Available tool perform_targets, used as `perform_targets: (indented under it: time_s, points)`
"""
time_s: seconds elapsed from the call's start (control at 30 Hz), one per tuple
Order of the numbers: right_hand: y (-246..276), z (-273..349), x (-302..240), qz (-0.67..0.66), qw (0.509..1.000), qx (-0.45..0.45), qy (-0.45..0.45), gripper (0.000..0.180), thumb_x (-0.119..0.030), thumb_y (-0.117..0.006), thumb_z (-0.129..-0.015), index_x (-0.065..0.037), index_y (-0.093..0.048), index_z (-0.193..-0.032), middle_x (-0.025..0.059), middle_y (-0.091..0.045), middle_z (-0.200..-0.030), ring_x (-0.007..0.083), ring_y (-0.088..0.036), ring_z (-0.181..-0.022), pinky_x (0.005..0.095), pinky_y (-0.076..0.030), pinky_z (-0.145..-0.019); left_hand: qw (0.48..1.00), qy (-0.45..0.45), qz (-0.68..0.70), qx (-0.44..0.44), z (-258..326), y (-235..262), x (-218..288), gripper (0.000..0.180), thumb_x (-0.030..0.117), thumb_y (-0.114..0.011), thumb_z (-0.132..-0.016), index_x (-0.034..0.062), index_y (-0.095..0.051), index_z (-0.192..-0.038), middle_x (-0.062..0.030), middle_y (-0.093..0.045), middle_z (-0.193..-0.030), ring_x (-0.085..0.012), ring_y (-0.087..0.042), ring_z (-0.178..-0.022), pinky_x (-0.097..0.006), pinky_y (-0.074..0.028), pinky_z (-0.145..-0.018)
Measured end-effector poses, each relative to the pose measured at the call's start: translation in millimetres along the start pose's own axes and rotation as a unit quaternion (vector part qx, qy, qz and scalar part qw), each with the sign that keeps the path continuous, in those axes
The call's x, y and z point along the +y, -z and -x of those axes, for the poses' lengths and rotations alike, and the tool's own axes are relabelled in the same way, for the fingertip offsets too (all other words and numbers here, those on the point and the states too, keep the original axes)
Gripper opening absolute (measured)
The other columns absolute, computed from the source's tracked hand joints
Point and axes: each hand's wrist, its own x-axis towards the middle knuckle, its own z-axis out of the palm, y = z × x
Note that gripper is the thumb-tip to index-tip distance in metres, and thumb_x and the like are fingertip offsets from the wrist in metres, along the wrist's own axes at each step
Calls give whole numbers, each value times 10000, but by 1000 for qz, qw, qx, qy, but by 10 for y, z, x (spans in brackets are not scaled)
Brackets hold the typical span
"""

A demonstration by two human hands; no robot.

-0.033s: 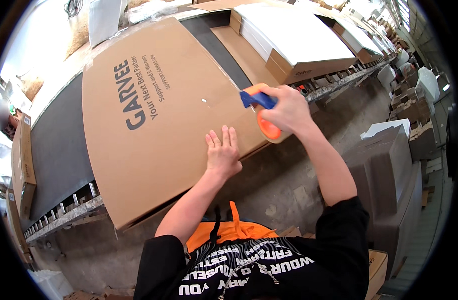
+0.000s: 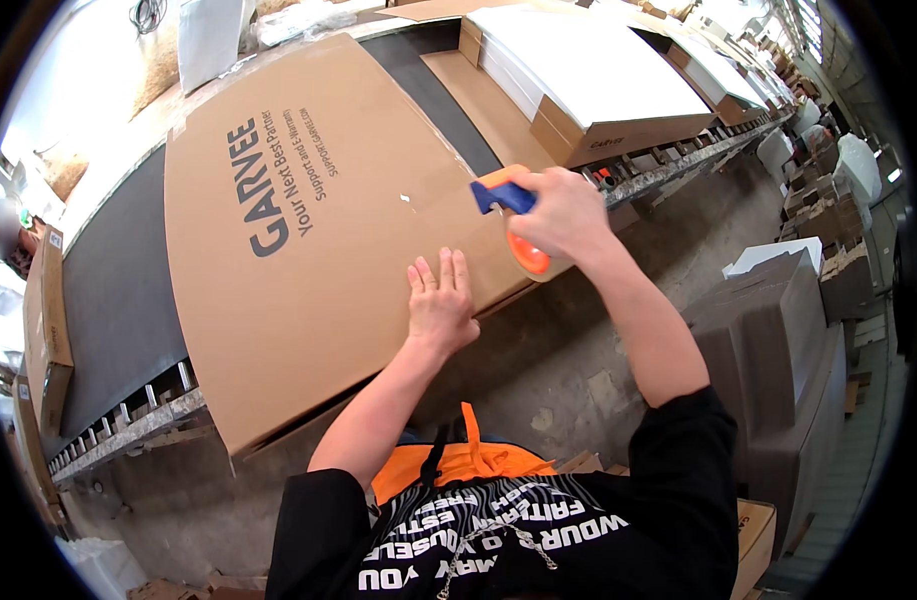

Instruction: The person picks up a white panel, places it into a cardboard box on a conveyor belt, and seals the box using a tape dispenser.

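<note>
Hands first: the left hand [image 2: 441, 305] presses flat, fingers spread, on the large brown cardboard box [image 2: 318, 210] lying on the dark conveyor surface [image 2: 113, 290]. Her right hand [image 2: 563, 215] grips an orange-and-blue tape dispenser [image 2: 513, 225] at the box's near edge. Firm downward pressure and a straight pull would likely keep the tape smooth.

Dark conveyor belt [image 2: 118, 290], large flat cardboard box [image 2: 308, 230], open white-filled box [image 2: 598, 90]
</note>
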Motion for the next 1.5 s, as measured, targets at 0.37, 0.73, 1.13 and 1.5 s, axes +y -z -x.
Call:
perform_targets:
  time_s: [0.37, 0.73, 1.13, 1.5]
  points:
    - [-942, 1019, 677, 79, 947, -312, 8, 372, -289, -679, -654, -89, -761, -956, 170, -717, -1017, 304, -699, -949, 384, -557, -864, 961, -59, -157, -222, -405, 538, 456, 1002, 280, -759, -692, 441, -238, -1532, -41, -172, -1642, -706, -416, -1177, -715, -454, -927]
    - [-2800, 2599, 774, -81, 891, -419, -155, 497, -332, -634, -720, -111, -687, -1162, 184, -681, -1166, 321, -640, -1129, 436, -520, -934, 983, -22, -126, -133, 1346, 713, -1052, 1047, 420, -798, -707, 149, -248, -1555, -234, -199, -1594, -529, -209, -1429, -577, -187, -1183]
    - [-986, 2157, -2887, -68, 992, 8, 109, 452, -260, -665, -722, -115, -627, -1148, 199, -614, -1053, 382, -684, -781, 469, -563, -715, 996, -68, 8, 57, 3072, 783, -2846, 1204, 463, -877, -607, -145, -266, -1448, -322, -302, -1519, -470, -298, -1421, -511, -260, -1180]
    - [-1380, 2396, -3487, 113, 909, -401, 29, 400, -301, -654, -653, -42, -731, -948, 218, -668, -1013, 316, -693, -943, 404, -558, -858, 995, -70, 30, 57, 3078, 982, -2870, 1063, 334, -881, -601, 326, -344, -1518, -175, -338, -1558, -557, -492, -1218, -584, -410, -1048]
